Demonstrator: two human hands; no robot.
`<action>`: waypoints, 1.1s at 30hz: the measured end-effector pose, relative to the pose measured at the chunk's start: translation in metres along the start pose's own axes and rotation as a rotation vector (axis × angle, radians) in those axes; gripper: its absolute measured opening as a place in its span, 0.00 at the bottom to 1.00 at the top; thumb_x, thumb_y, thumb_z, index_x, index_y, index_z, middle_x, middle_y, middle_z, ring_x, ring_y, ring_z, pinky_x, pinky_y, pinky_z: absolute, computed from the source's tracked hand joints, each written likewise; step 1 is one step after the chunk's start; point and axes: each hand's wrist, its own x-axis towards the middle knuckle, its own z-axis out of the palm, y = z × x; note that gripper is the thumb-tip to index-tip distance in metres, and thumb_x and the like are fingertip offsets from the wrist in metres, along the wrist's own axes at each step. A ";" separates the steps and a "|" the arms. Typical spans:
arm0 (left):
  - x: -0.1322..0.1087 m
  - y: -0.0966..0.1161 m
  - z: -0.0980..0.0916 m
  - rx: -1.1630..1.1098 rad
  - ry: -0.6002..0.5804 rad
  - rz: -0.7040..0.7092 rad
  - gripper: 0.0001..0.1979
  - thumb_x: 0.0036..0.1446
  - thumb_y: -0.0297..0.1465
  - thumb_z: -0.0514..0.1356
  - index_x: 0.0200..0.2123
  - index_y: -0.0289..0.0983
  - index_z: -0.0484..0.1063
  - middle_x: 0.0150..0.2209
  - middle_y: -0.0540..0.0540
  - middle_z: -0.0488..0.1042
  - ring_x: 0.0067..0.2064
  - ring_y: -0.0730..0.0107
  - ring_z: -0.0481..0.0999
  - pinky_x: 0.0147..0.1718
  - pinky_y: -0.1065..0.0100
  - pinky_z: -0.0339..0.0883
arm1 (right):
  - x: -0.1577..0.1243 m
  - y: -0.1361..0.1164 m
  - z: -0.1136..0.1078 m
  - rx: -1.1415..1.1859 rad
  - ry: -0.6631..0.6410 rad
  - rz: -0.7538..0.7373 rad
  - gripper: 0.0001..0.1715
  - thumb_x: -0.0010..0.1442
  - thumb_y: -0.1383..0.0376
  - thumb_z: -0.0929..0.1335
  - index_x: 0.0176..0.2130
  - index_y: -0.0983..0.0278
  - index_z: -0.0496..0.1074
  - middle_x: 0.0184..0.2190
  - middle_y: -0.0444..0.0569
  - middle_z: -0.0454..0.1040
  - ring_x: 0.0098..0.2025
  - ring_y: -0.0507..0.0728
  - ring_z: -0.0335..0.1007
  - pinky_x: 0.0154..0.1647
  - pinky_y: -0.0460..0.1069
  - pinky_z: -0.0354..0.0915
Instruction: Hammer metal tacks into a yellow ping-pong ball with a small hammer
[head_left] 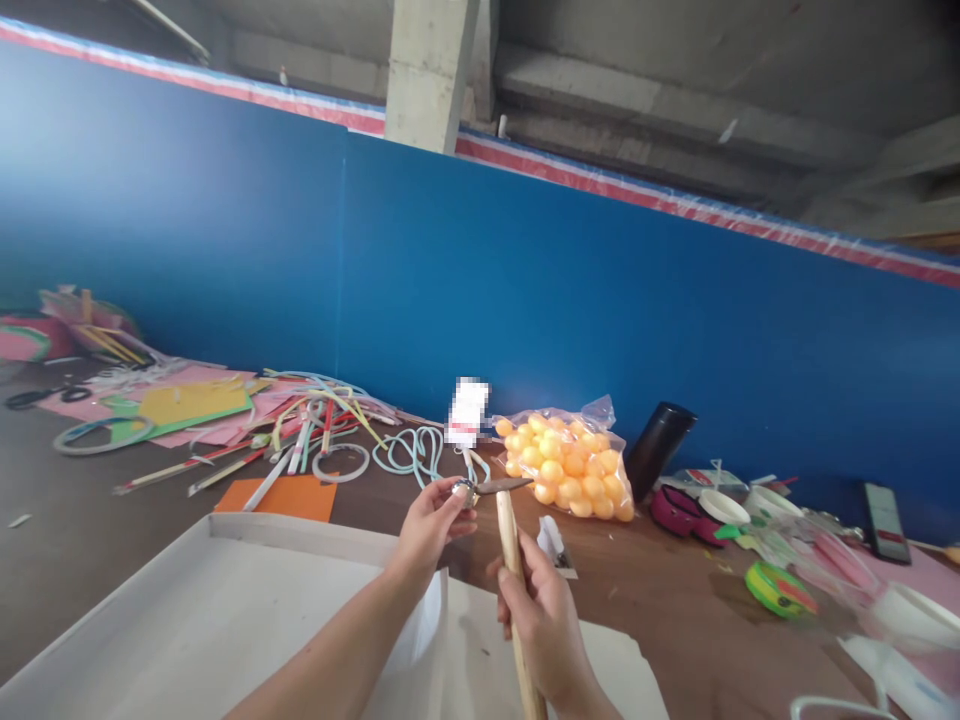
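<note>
My left hand is closed, its thumb and fingers pinching the shiny rounded end of a metal piece. The piece's dark, tapered part points right. My right hand wraps round a pale wooden stick, held almost upright with its top end up by the dark metal. Whether stick and metal are joined, I cannot tell. Both hands are above a large white tray-like sheet with a raised edge. Just behind them lies a clear bag of orange balls.
On the brown table lie tangled strips and tubes, coloured paper and scissors at left. A black bottle, bowls, a green tape measure and a phone stand or lie at right. A blue wall panel rises behind.
</note>
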 end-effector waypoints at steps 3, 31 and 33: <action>0.000 -0.001 0.000 -0.003 -0.001 -0.001 0.18 0.43 0.37 0.66 0.38 0.35 0.71 0.31 0.47 0.73 0.27 0.72 0.75 0.27 0.70 0.72 | 0.001 0.000 0.001 0.003 0.019 0.001 0.24 0.54 0.63 0.63 0.51 0.63 0.62 0.27 0.43 0.68 0.17 0.48 0.59 0.13 0.42 0.58; 0.003 -0.004 -0.002 -0.008 0.030 -0.004 0.19 0.42 0.38 0.66 0.38 0.36 0.71 0.31 0.46 0.74 0.27 0.72 0.75 0.25 0.70 0.71 | 0.001 0.002 0.002 0.008 -0.013 -0.015 0.19 0.54 0.64 0.63 0.48 0.63 0.64 0.27 0.43 0.69 0.17 0.47 0.59 0.13 0.42 0.57; 0.003 -0.004 -0.002 -0.007 0.029 -0.003 0.19 0.42 0.38 0.66 0.38 0.36 0.71 0.31 0.46 0.74 0.27 0.72 0.75 0.26 0.70 0.72 | 0.001 0.003 0.001 0.001 -0.007 -0.016 0.19 0.55 0.64 0.63 0.47 0.63 0.64 0.27 0.43 0.68 0.17 0.47 0.59 0.13 0.42 0.57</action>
